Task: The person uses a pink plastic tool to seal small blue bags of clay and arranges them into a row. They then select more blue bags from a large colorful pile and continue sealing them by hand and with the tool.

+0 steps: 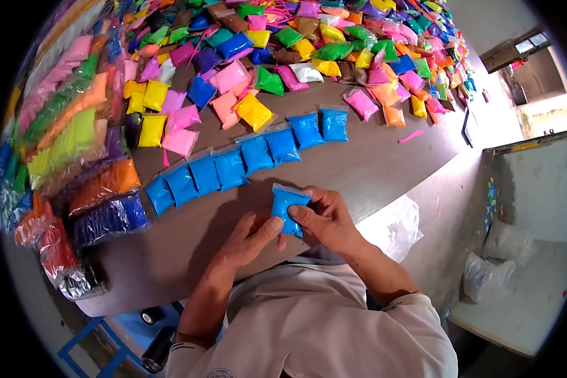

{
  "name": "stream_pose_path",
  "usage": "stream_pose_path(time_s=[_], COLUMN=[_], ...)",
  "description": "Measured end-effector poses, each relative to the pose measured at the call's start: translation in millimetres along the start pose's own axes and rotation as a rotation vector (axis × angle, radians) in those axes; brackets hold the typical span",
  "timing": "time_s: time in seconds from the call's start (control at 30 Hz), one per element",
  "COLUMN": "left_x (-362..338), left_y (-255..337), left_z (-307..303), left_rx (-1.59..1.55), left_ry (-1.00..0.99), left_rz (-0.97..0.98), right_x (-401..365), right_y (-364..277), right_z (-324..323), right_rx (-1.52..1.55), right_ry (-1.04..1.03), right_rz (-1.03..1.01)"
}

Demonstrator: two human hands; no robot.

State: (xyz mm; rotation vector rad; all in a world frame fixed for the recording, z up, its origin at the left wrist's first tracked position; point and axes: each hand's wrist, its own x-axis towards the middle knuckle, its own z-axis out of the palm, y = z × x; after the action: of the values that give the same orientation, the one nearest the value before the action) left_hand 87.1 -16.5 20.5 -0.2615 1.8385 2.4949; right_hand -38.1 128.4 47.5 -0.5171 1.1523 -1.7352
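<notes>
Here's the blue packet (287, 206), a plump, glossy little pillow in clear film with a flat clear strip along its top, and it's up between the two hands, gripped by both; the left hand (249, 239) presses a thumb to its lower side, the right hand (326, 217) pinches its upper side, thumb in front; one packet in the grip, then, and just beyond the hands a gently curving row of blue packets (230, 170), eight by my count; farther out spreads a heap of coloured packets (269, 82), far too many to count; off to the left of the hands, stacked packs (107, 188) grouped by colour; all of it on a smooth brown desk (365, 160), light gleaming across it; right of the hands, past the forearm, crumpled clear plastic (394, 227); farther right, two clear bags (487, 277) on a pale surface.
</notes>
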Motion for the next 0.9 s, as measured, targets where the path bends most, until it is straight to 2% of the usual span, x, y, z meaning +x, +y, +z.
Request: stream_pose_path(time_s=[0.07, 0.2, 0.3, 0.5, 0.63, 0.73, 0.8, 0.83, 0.87, 0.9], left_x=[1, 0, -1, 3, 2, 3, 4, 4, 4, 4], left_y=[0, 1, -11, 3, -1, -10, -14, -14, -14, -13], left_z=[6, 1, -2, 5, 5, 6, 3, 3, 3, 3], left_rx=[-0.046, 0.065, 0.081, 0.040, 0.081, 0.097, 0.081, 0.062, 0.045, 0.055], left_ry=[0.034, -0.004, -0.012, 0.027, -0.007, -0.002, 0.007, 0.010, 0.015, 0.015], left_rz=[0.006, -0.055, -0.061, -0.017, -0.015, -0.033, -0.034, -0.026, -0.019, -0.020], right_x=[0, 1, 1, -10, -17, -19, -23, -19, -14, -12], right_y=[-4, -8, -11, -1, -9, -8, -12, -21, -37, -51], right_z=[-6, -10, -7, -6, -5, -14, -50, -63, -73, -90], right_rx=[-0.080, -0.249, -0.187, -0.208, -0.260, -0.234, -0.541, -0.576, -0.600, -0.757], right_ry=[-0.001, -0.049, -0.078, 0.017, -0.099, -0.007, 0.181, 0.310, 0.380, 0.439], right_rz=[0.105, 0.231, 0.172, 0.130, 0.074, 0.018, -0.050, -0.163, -0.121, -0.034])
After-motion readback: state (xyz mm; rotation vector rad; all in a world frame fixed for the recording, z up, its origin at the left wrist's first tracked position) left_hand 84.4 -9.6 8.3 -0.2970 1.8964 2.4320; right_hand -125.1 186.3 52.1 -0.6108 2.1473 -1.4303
